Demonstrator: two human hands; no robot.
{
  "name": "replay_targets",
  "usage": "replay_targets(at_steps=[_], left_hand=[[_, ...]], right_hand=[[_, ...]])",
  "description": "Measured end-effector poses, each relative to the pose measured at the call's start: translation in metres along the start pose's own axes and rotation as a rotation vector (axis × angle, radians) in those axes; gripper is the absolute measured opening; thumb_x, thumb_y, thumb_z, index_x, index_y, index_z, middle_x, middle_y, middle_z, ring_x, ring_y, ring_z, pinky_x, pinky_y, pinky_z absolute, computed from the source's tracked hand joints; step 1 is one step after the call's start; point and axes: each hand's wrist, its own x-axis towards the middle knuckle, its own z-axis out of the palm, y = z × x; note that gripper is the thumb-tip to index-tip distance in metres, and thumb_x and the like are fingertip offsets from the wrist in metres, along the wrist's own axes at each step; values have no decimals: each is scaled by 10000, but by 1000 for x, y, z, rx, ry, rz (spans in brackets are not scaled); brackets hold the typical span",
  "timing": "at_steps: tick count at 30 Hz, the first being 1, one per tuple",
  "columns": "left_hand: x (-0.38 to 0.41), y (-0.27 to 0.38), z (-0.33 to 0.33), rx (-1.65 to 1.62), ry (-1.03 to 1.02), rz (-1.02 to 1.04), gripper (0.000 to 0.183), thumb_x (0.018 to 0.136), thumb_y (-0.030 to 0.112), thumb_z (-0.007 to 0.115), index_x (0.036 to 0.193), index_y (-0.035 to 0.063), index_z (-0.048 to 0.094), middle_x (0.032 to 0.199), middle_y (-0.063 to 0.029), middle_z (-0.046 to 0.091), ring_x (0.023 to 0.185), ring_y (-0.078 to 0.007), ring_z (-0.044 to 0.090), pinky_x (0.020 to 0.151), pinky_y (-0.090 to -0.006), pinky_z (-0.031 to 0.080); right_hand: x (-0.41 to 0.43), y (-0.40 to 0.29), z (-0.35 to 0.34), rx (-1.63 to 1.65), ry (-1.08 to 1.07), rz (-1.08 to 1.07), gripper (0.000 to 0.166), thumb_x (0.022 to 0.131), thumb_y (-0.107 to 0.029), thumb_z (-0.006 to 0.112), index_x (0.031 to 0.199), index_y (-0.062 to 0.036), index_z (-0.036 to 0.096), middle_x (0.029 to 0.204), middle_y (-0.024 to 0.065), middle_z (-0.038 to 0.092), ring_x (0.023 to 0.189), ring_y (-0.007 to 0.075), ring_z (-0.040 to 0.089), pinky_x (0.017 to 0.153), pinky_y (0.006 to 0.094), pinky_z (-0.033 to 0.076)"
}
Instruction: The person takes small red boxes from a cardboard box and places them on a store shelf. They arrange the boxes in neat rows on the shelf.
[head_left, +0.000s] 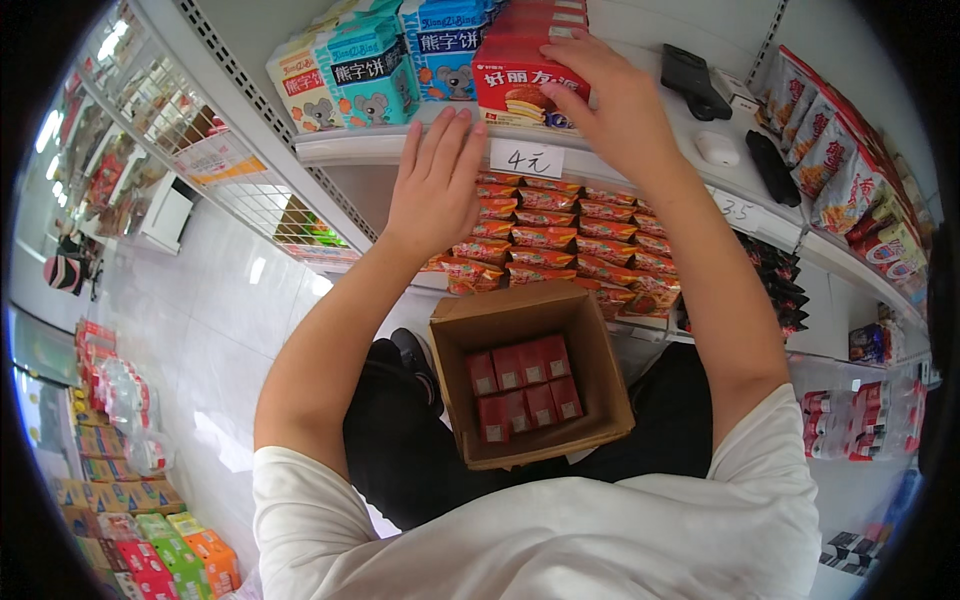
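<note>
My right hand (611, 97) grips the front red carton of snack pies (525, 84) at its right end, thumb on the front and fingers over the top. More red cartons (544, 16) stand in a row behind it on the white shelf. My left hand (439, 184) is raised with fingers apart and nothing in it. Its fingertips are at the shelf's front edge, left of a handwritten price tag (526, 160). Between my legs stands an open cardboard box (600, 352), with several red cartons (523, 375) upright in two rows on its bottom.
Blue and cream biscuit bags (367, 79) stand left of the cartons. To the right lie a black handheld device (694, 81), a white earphone case (717, 148) and a black pouch (772, 169). Orange snack packets (544, 236) fill the lower shelf. Crisp-style bags (832, 150) line the right side.
</note>
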Motion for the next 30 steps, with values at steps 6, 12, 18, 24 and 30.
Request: replay_targets(at_steps=[6,12,18,24,30], left_hand=[[2,2,0,5,41,-5,742,787,71,650,1495,-7,443,1512,-212,469,1446,-398,426,1204,-597,294],[1,4,-2,18,65,1,716,795,64,637,1486,-7,463,1508,-203,489,1437,-384,444,1196,-588,311],[-9,-1,0,6,38,-10,770,796,91,666,1523,19,423,1551,-218,427,1471,-398,395,1217,-568,292],[6,3,-18,6,46,32,680,861,73,571,1506,-52,395,1488,-265,456,1448,-437,397,1200,-601,297],[-2,-3,-9,-36,145,64,630,860,72,580,1463,-51,450,1454,-248,487,1434,-410,420,1199,-583,302]], right_hand=[[-3,6,4,-37,-7,-49,421,926,-220,734,1291,-34,639,1339,192,651,1348,405,542,1129,482,444],[0,-22,-5,-126,141,-85,418,901,-158,730,1288,-42,621,1252,173,668,1223,382,607,1041,451,485],[-11,-93,-12,205,-154,-110,134,887,-130,662,978,-34,674,943,151,692,944,398,673,825,501,538],[-120,-160,52,246,-1554,-49,246,909,-230,627,921,-5,726,991,226,717,936,418,692,853,513,562],[-354,-213,92,407,-1647,205,686,935,-310,696,1485,-6,422,1483,283,474,1316,443,534,1016,536,515]])
